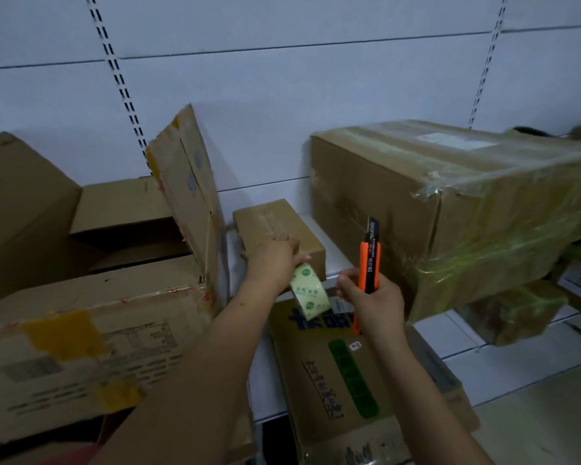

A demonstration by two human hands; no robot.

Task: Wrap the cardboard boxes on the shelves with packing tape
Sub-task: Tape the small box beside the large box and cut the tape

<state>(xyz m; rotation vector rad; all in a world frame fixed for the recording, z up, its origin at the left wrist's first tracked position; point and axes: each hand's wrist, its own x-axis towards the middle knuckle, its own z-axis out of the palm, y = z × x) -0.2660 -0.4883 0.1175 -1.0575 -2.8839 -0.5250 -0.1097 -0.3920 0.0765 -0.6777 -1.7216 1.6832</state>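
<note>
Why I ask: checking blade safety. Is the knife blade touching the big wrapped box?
Cannot tell. In the head view the utility knife blade overlaps the large wrapped box, but depth is unclear; the right hand holds it upright.

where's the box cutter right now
In the head view the orange box cutter stands upright in the right hand, right of the tape roll.

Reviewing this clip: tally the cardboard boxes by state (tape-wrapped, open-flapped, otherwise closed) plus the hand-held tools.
Tape-wrapped boxes: 1, the large box
Open-flapped boxes: 1, with raised flap
Other closed boxes clearly seen: 4
Hand-held tools: 2, tape roll and orange utility knife
Total: 8
</note>
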